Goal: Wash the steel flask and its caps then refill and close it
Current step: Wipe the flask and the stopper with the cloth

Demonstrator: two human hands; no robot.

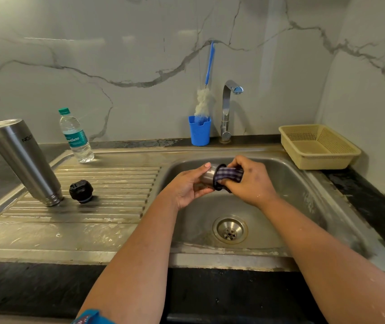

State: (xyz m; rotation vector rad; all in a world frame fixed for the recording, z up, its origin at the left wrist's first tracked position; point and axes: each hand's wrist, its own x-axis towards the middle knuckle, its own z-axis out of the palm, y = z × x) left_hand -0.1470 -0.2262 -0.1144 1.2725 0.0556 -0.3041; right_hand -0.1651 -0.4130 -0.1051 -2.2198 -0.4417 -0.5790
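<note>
The steel flask (24, 160) stands upside down on the ribbed drainboard (107, 183), mouth down. Beside it lies the black inner cap (81, 191). Over the sink basin (287, 178), my left hand (190, 187) grips the steel outer cap (208, 177) on its side, opening facing right. My right hand (251, 181) holds a checked purple cloth (230, 174) and pushes it into the cap's opening. The cap's inside is hidden by the cloth.
A plastic water bottle (75, 136) stands at the back of the drainboard. A blue holder (199, 130) with a bottle brush (204, 99) sits next to the tap (229, 108), which runs no water. A beige basket (319, 146) rests at the right. The drain (230, 229) is below my hands.
</note>
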